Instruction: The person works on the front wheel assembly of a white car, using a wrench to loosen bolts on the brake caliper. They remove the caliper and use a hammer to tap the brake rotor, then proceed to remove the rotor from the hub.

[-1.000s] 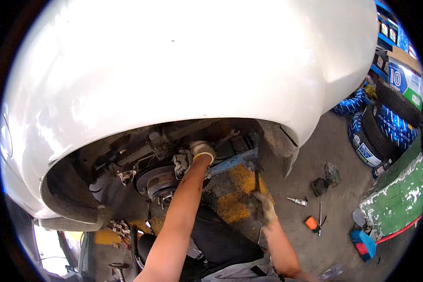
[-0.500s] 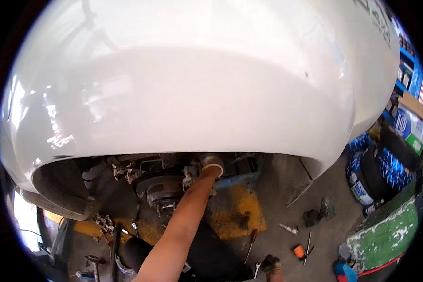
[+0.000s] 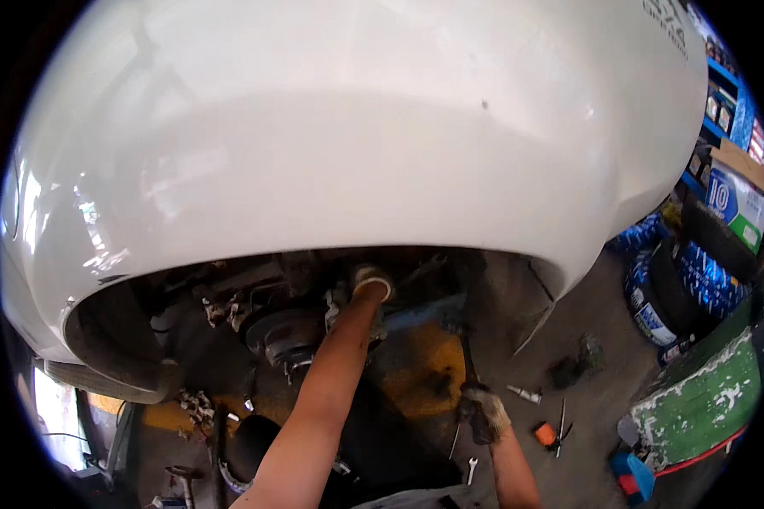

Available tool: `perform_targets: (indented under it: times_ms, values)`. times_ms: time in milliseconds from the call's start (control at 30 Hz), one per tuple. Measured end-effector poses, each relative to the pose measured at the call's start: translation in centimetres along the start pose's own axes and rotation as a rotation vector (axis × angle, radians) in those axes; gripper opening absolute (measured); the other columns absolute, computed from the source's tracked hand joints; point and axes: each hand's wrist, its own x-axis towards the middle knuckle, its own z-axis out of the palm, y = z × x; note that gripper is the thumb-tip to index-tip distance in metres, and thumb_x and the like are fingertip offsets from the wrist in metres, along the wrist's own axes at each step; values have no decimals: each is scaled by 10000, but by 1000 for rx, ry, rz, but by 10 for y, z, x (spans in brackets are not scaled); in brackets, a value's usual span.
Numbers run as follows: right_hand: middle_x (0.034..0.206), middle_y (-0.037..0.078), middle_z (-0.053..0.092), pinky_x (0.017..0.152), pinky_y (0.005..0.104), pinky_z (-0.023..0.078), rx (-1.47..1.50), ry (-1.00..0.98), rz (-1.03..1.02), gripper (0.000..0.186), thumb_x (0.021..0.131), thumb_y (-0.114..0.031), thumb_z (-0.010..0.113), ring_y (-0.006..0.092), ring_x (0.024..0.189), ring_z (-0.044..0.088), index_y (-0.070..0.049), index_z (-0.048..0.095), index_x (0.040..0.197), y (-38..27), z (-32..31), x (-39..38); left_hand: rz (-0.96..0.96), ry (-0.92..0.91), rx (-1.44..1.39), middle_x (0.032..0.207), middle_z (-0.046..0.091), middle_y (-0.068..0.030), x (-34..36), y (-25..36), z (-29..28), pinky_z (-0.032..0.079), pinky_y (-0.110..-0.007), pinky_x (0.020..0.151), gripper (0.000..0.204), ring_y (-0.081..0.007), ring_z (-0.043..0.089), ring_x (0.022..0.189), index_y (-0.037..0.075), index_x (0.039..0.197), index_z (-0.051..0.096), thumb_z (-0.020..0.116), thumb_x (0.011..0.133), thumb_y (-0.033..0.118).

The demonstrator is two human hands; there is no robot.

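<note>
My left hand (image 3: 372, 280), in a pale-cuffed work glove, reaches into the wheel arch of a white vehicle (image 3: 339, 170), beside the brake disc and hub (image 3: 284, 335). Its fingers are hidden among dark suspension parts, so its grip cannot be made out. Lower right, my right hand (image 3: 484, 416) wears a dirty glove and is closed on a long dark tool (image 3: 469, 356) pointing up toward the wheel arch. The tool's far end is blurred. A thin metal shaft (image 3: 454, 441) and an open-ended wrench (image 3: 473, 471) lie on the floor near that hand.
On the floor to the right lie a pale tapered nozzle (image 3: 525, 394), an orange piece (image 3: 544, 434) and a thin rod (image 3: 561, 428). Wrapped tires (image 3: 649, 297) and a worn green panel (image 3: 696, 416) stand farther right. A yellow floor marking (image 3: 433, 365) runs below the hub.
My right hand has risen from the lower edge and now shows the long dark tool in it. My left arm still reaches into the arch. The view has shifted slightly.
</note>
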Motion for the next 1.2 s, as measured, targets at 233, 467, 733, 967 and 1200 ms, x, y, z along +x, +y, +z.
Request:
perform_targets:
  times_ms: [233,467,733,967,1200]
  values:
    - [803,89,568,631,334,443,-472,158,217,316,774,-238,536,241,675,547,-43,534,1023,214,-196,-10,193,129,174,1373,298,-118,39,-13,34,350,-404,939,470,-279,345,1229,149,1309,353,396,868,305]
    - [1104,157,543,836,363,407,-1733,-54,83,437,822,-318,487,293,996,522,-53,484,1170,154,-195,62,224,134,351,1360,298,-107,33,-15,29,352,-397,921,475,-267,355,1209,156,1314,334,391,870,315]
    - [1254,119,469,958,348,324,-168,-184,-574,407,859,-265,453,281,1118,448,-159,459,1252,-93,124,216,147,-26,557,1268,379,-102,12,9,2,383,-404,843,401,-262,416,1121,138,1231,414,412,863,296]
    - [1146,116,519,869,348,395,-475,149,-975,392,871,-214,488,273,1016,503,-29,448,1215,-56,104,248,105,-110,667,1188,449,-98,11,11,1,410,-410,776,345,-259,470,1044,122,1159,483,431,856,279]
    - [1165,90,504,733,363,466,463,-198,-274,441,847,-262,550,231,969,536,-94,437,1239,-65,115,206,101,-217,720,1108,519,-94,6,5,-2,437,-416,708,301,-255,523,968,106,1086,552,450,850,262]
